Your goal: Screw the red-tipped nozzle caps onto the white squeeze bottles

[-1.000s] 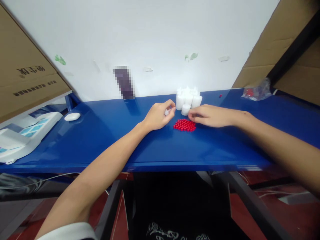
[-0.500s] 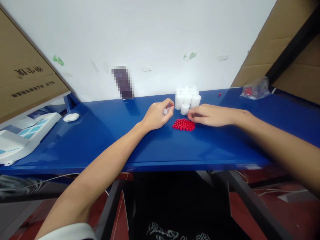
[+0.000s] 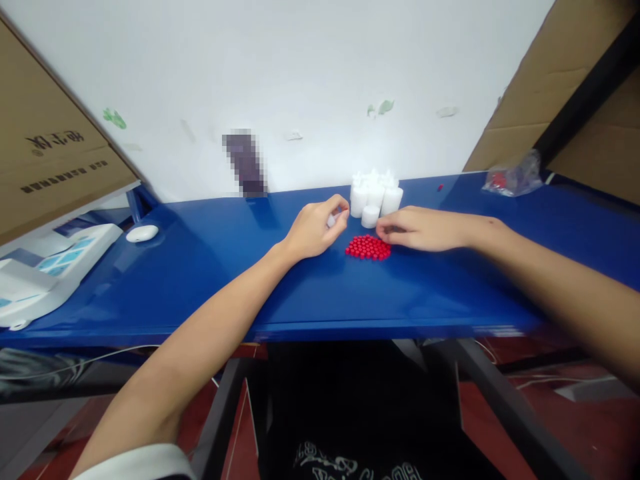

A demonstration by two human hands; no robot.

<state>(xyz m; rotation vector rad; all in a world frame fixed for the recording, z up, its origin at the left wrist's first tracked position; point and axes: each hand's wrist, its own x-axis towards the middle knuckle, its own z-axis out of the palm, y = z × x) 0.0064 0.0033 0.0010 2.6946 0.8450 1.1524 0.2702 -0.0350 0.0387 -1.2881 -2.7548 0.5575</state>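
Note:
My left hand is closed around a small white object, mostly covered by the fingers; its kind cannot be made out. My right hand rests with bent fingertips together at the right edge of a flat patch of small red round pieces. Whether those fingertips hold a piece is hidden. Just behind both hands stands a tight group of white cylinders, with pointed tips showing on the rear ones. One shorter white cylinder stands in front of the group, close to my right fingertips.
The blue table meets a white wall. A clear bag with red pieces lies at the back right, and a single red piece lies left of it. White power strip, white mouse-like object and cardboard box are left.
The camera view has shifted very slightly. Both hands, the red pieces and the white cylinders keep practically the same places.

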